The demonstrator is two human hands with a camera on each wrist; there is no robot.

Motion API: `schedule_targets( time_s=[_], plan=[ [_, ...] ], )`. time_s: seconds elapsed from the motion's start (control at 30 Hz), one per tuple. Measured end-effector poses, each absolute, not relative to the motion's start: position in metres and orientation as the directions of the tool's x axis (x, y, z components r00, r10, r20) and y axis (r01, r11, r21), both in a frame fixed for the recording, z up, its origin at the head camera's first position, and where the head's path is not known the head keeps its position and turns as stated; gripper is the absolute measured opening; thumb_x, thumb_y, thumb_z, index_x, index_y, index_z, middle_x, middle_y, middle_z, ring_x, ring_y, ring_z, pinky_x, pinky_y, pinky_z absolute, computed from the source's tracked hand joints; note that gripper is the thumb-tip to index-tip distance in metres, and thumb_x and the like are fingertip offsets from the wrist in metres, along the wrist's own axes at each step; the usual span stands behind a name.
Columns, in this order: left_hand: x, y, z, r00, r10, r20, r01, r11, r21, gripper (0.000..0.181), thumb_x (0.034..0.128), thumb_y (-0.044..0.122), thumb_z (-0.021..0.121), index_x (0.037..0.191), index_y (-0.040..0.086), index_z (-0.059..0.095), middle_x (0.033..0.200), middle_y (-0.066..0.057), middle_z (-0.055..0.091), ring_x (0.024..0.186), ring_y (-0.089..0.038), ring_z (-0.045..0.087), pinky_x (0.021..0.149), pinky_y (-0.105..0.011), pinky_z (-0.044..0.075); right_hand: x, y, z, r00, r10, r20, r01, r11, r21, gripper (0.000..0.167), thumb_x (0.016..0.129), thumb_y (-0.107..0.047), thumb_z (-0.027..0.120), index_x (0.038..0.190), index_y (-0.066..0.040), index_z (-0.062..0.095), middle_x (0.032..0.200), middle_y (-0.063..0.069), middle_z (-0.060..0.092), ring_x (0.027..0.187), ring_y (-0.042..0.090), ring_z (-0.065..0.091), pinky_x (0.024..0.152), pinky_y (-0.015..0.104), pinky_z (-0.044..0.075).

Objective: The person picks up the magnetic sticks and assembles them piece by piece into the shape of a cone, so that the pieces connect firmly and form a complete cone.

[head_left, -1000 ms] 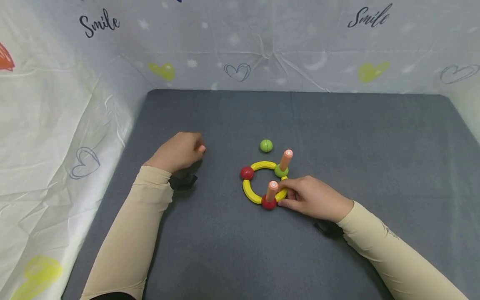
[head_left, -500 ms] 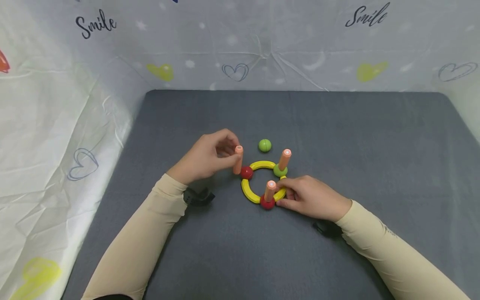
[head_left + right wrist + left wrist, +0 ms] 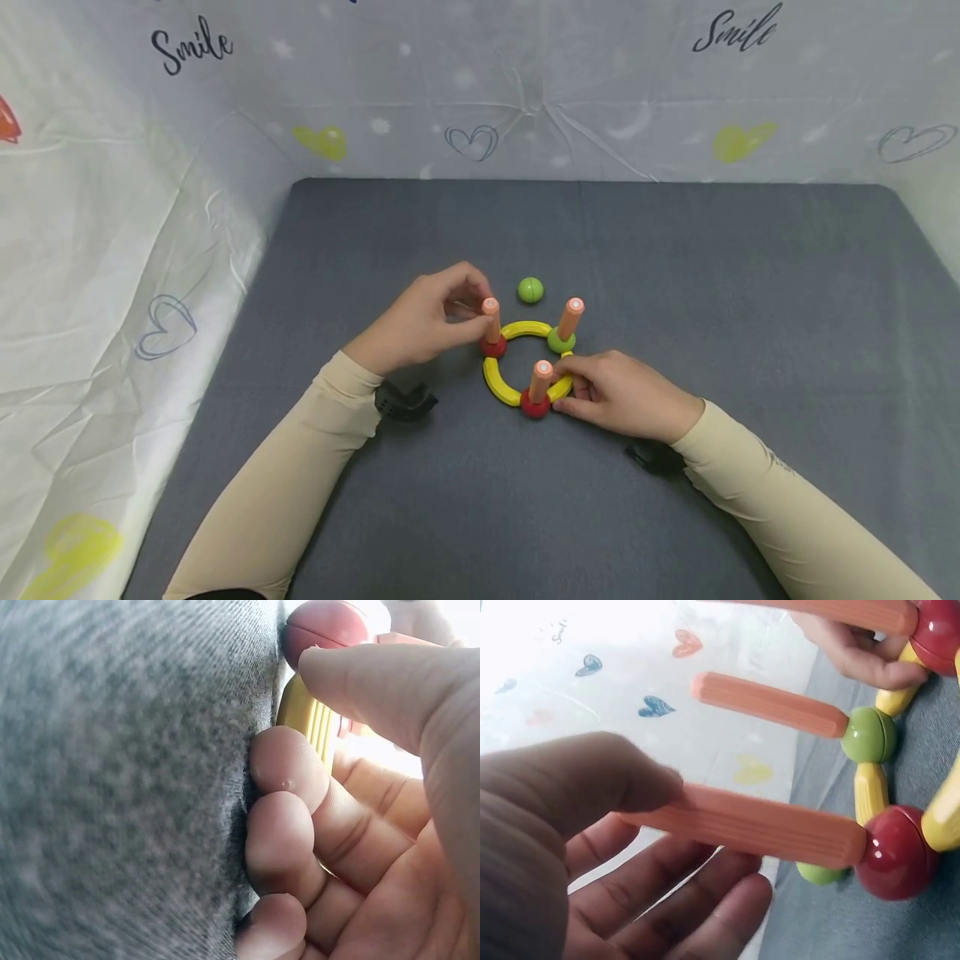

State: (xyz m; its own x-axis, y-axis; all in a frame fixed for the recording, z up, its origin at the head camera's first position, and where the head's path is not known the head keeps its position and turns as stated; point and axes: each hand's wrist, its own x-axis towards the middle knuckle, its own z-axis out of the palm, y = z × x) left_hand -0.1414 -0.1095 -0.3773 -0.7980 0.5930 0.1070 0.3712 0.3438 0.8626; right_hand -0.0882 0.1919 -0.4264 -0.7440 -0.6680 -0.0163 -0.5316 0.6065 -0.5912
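A ring of curved yellow sticks (image 3: 498, 385) and balls lies on the dark cloth. My left hand (image 3: 427, 321) pinches an upright orange stick (image 3: 765, 825) between thumb and fingers. Its lower end touches the ring's left red ball (image 3: 896, 853). At the ring's right side, my right hand (image 3: 633, 396) holds a curved yellow stick (image 3: 319, 727) with thumb and fingers, beside the front red ball (image 3: 535, 407). Two more orange sticks stand up, one on that front ball and one on the green ball (image 3: 560, 341).
A loose green ball (image 3: 530, 290) lies just behind the ring. The dark grey cloth (image 3: 720, 275) covers the table. White printed sheeting (image 3: 585, 100) rises at the back and sides.
My left hand has moved right from the table's left side, bringing the orange stick onto the left red ball. My right hand has stayed at the ring.
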Motion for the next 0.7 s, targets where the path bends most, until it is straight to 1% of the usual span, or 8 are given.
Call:
schedule_targets(
  time_s=[0.13,0.27,0.4,0.53,0.6,0.7],
  plan=[
    [-0.146,-0.109,-0.388,-0.785,0.618,0.037,0.329,0.367,0.870,0.023,0.0956,0.012,0.078,0.111,0.018,0.063,0.106,0.004,0.071,0.101,-0.012,0.069,0.095,-0.037,0.057,-0.087,0.192,-0.425,-0.745,-0.667,-0.021,-0.529,0.610,-0.590,0.024,0.092,-0.023,0.083,0.114,-0.021,0.073,0.063,-0.018,0.048,0.054,-0.002,0.044,0.054,0.023,0.042],
    [-0.152,-0.106,-0.404,-0.758,0.651,-0.040,0.313,0.417,0.853,0.016,0.0955,0.017,0.079,0.104,0.018,0.066,0.103,0.004,0.071,0.099,-0.013,0.068,0.093,-0.036,0.057,-0.086,0.191,-0.424,-0.753,-0.658,-0.012,-0.527,0.612,-0.590,0.021,0.092,-0.023,0.082,0.111,-0.022,0.073,0.062,-0.018,0.047,0.054,-0.002,0.043,0.054,0.023,0.042],
    [-0.156,-0.103,-0.416,-0.742,0.665,-0.086,0.331,0.475,0.815,0.013,0.0949,0.021,0.081,0.097,0.020,0.068,0.101,0.005,0.070,0.096,-0.012,0.068,0.089,-0.034,0.056,-0.083,0.189,-0.425,-0.758,-0.653,-0.006,-0.524,0.615,-0.589,0.023,0.092,-0.023,0.082,0.114,-0.022,0.074,0.062,-0.018,0.047,0.054,-0.001,0.043,0.054,0.023,0.042],
    [-0.157,-0.104,-0.424,-0.744,0.662,-0.098,0.341,0.501,0.796,0.016,0.0922,0.022,0.083,0.097,0.021,0.068,0.100,0.006,0.070,0.093,-0.012,0.067,0.087,-0.032,0.056,-0.083,0.187,-0.427,-0.749,-0.662,-0.018,-0.523,0.608,-0.598,0.024,0.094,-0.024,0.081,0.116,-0.021,0.074,0.064,-0.017,0.048,0.055,-0.002,0.044,0.054,0.023,0.042],
    [-0.158,-0.105,-0.429,-0.742,0.664,-0.095,0.346,0.500,0.794,0.018,0.0917,0.024,0.084,0.097,0.021,0.067,0.099,0.005,0.069,0.090,-0.013,0.066,0.085,-0.032,0.055,-0.084,0.189,-0.425,-0.734,-0.678,-0.026,-0.521,0.588,-0.619,0.023,0.095,-0.024,0.081,0.117,-0.023,0.074,0.065,-0.018,0.050,0.056,-0.002,0.046,0.056,0.022,0.044],
    [-0.161,-0.105,-0.435,-0.743,0.664,-0.088,0.338,0.485,0.806,0.021,0.0910,0.026,0.085,0.098,0.021,0.066,0.096,0.003,0.067,0.088,-0.016,0.063,0.081,-0.033,0.053,-0.089,0.198,-0.416,-0.711,-0.704,-0.004,-0.518,0.526,-0.674,0.017,0.095,-0.019,0.080,0.111,-0.023,0.077,0.071,-0.019,0.057,0.059,0.000,0.052,0.059,0.023,0.048]
  ],
)
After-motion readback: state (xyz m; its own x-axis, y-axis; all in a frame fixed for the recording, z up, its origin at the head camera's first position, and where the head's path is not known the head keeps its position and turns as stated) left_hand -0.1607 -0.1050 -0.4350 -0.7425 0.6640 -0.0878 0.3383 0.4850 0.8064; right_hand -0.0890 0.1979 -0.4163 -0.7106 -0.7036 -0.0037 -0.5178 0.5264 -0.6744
